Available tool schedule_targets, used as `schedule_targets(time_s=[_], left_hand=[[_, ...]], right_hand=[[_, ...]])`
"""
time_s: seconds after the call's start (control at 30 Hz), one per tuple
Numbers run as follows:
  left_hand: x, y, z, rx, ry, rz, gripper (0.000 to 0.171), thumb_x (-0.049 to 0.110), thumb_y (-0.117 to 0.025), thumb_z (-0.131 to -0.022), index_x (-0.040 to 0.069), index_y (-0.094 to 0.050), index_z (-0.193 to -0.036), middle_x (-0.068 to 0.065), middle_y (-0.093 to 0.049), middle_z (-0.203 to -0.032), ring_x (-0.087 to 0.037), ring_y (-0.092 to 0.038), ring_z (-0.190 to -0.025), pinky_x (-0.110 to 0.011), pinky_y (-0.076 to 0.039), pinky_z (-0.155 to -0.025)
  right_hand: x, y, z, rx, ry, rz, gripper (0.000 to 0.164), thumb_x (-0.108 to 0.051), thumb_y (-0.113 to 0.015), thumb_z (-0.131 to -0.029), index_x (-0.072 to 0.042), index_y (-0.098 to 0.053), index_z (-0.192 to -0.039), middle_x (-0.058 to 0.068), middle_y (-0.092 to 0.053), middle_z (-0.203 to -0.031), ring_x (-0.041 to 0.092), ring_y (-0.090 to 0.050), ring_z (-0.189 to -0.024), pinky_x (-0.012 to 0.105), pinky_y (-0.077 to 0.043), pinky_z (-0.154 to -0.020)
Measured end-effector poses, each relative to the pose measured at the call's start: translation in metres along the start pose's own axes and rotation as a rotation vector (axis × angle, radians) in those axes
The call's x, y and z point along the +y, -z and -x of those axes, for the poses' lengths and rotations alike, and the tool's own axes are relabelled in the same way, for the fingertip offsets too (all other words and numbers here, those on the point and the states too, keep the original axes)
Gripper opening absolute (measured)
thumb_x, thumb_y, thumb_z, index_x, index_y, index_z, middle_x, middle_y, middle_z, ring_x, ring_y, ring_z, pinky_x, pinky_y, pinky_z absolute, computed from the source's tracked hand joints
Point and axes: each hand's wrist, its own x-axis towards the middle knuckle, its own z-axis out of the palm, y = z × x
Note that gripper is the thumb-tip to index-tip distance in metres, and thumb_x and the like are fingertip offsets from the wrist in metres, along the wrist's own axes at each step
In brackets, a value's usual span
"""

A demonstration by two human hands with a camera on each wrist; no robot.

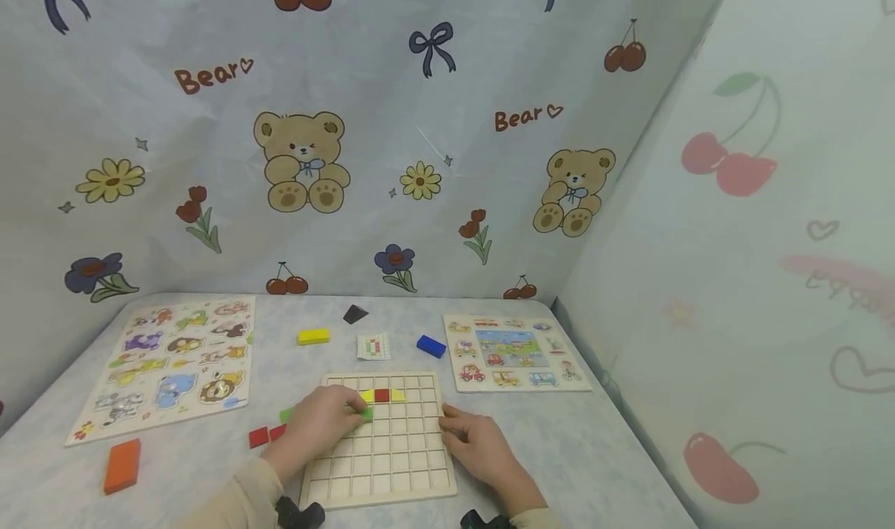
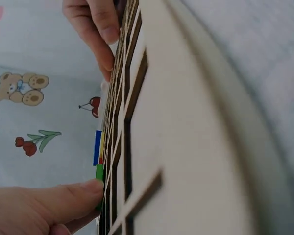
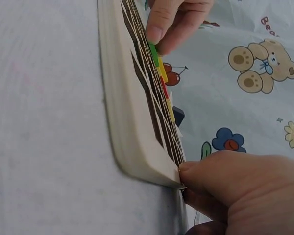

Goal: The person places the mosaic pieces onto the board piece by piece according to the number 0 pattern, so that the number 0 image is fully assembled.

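A pale wooden grid board (image 1: pixel 398 463) lies at the front middle of the table. My left hand (image 1: pixel 322 416) pinches a green square tile (image 1: pixel 367 414) between thumb and fingers, over the left part of the grid; the tile also shows in the left wrist view. Just behind it, a red tile (image 1: pixel 381 395) sits in the grid between two yellow tiles, the right one (image 1: pixel 398 395) fully visible. At the board's right edge, my right hand (image 1: pixel 482 443) grips the rim with thumb and fingers; the right wrist view shows the thumb (image 3: pixel 196 169) against the corner area.
Red tiles (image 1: pixel 259 436) and a partly hidden green piece (image 1: pixel 285 415) lie left of the board. An orange block (image 1: pixel 122 467), yellow block (image 1: pixel 313 336), blue block (image 1: pixel 431 346), dark piece (image 1: pixel 355 314) and pattern card (image 1: pixel 374 346) surround it. Animal (image 1: pixel 119 389) and vehicle (image 1: pixel 517 385) puzzles flank them.
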Motion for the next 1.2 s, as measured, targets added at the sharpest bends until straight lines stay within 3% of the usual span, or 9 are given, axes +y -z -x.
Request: schedule_targets(time_s=[0.23,0.43,0.53,0.63,0.77,0.87,1.07,1.2], left_hand=[[-0.008,-0.007,0.000,0.061,-0.024,0.022,0.008,0.020,-0.086,-0.083,0.026,-0.083,-0.086,0.013,-0.067,-0.090,-0.009,-0.065,-0.085,-0.035,-0.056,-0.073],[-0.010,-0.007,-0.002,0.059,0.021,0.023,0.007,0.023,-0.084,-0.085,0.027,-0.083,-0.090,0.012,-0.063,-0.087,-0.006,-0.058,-0.080,-0.031,-0.051,-0.069],[-0.010,0.001,-0.001,0.061,0.058,0.012,0.009,0.025,-0.082,-0.088,0.028,-0.083,-0.096,0.012,-0.067,-0.093,-0.009,-0.063,-0.088,-0.033,-0.052,-0.071],[-0.014,0.018,0.004,0.087,0.115,-0.020,0.015,0.025,-0.078,-0.091,0.025,-0.082,-0.106,0.005,-0.071,-0.105,-0.021,-0.068,-0.102,-0.041,-0.056,-0.076],[-0.031,0.044,0.011,0.129,0.215,-0.049,0.025,0.025,-0.072,-0.095,0.019,-0.078,-0.119,-0.007,-0.072,-0.121,-0.032,-0.066,-0.113,-0.049,-0.055,-0.080],[-0.046,0.055,0.016,0.130,0.277,-0.041,0.029,0.025,-0.071,-0.095,0.017,-0.076,-0.122,-0.011,-0.071,-0.127,-0.035,-0.064,-0.117,-0.051,-0.054,-0.082],[-0.064,0.053,0.020,0.042,0.286,-0.011,0.033,0.030,-0.077,-0.091,0.016,-0.076,-0.121,-0.013,-0.068,-0.131,-0.041,-0.060,-0.125,-0.058,-0.050,-0.094],[-0.068,0.045,0.020,0.030,0.264,-0.027,0.032,0.033,-0.080,-0.089,0.018,-0.077,-0.117,-0.009,-0.071,-0.127,-0.037,-0.064,-0.119,-0.057,-0.051,-0.092]], right_hand=[[0.001,-0.002,-0.001,0.011,0.002,0.021,0.030,-0.018,-0.070,-0.096,-0.007,-0.074,-0.124,0.009,-0.063,-0.143,0.032,-0.060,-0.132,0.054,-0.047,-0.107],[0.001,-0.003,-0.003,0.006,0.002,0.008,0.030,-0.018,-0.070,-0.096,-0.007,-0.074,-0.124,0.009,-0.062,-0.143,0.032,-0.060,-0.132,0.054,-0.047,-0.108],[0.002,-0.003,-0.003,0.005,-0.001,0.014,0.030,-0.019,-0.070,-0.096,-0.007,-0.074,-0.124,0.009,-0.063,-0.143,0.032,-0.060,-0.132,0.053,-0.047,-0.108],[0.003,-0.003,-0.003,0.002,-0.001,0.022,0.031,-0.019,-0.070,-0.096,-0.008,-0.074,-0.125,0.009,-0.062,-0.143,0.032,-0.060,-0.132,0.053,-0.047,-0.108],[0.002,-0.001,-0.001,0.000,0.001,0.023,0.031,-0.019,-0.069,-0.097,-0.008,-0.074,-0.125,0.009,-0.062,-0.144,0.032,-0.060,-0.132,0.053,-0.047,-0.107],[0.002,0.000,0.000,0.001,0.004,0.025,0.030,-0.020,-0.069,-0.097,-0.008,-0.074,-0.125,0.008,-0.062,-0.143,0.032,-0.060,-0.131,0.053,-0.049,-0.106],[0.002,0.001,-0.001,-0.003,0.013,0.036,0.030,-0.020,-0.068,-0.097,-0.010,-0.074,-0.125,0.007,-0.063,-0.142,0.031,-0.061,-0.130,0.053,-0.051,-0.103],[0.002,0.000,-0.002,-0.012,0.005,0.021,0.030,-0.019,-0.069,-0.097,-0.010,-0.074,-0.125,0.008,-0.063,-0.142,0.031,-0.061,-0.130,0.053,-0.051,-0.103]])
